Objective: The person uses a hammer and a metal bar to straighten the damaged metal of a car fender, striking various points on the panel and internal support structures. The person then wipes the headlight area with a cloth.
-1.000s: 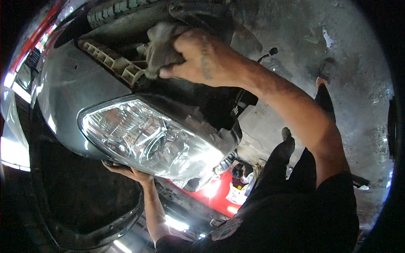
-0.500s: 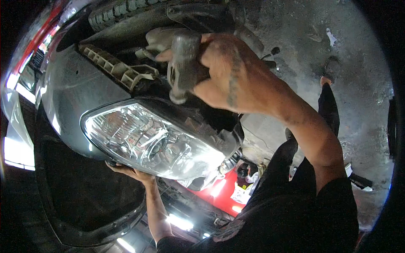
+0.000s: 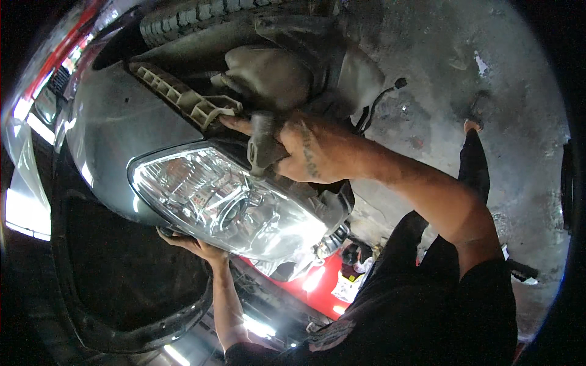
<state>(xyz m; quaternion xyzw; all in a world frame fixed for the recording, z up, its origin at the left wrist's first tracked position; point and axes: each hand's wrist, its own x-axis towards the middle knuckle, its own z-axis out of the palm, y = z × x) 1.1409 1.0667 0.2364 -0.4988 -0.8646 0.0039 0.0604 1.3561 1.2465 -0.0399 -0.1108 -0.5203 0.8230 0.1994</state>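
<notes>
A clear headlight sits at the corner of a car with a dark grey fender. My left hand grips the headlight's lower edge from below, its fingers partly hidden; a small dark thing at the fingertips is too unclear to name. Above the lamp, my right hand is closed around a worn grey pistol-grip tool with a round body. Its index finger stretches out toward the pale ribbed plastic bracket along the fender's edge. The tool's working end is hard to make out.
A tire and a pale plastic reservoir lie beyond the bracket. A black cable with a connector hangs over the concrete floor. The dark raised hood is at lower left, a red car panel below the lamp.
My right hand has come down with the tool, from over the reservoir to just above the headlight, uncovering the reservoir and cable. My left hand stays at the lamp's edge.
</notes>
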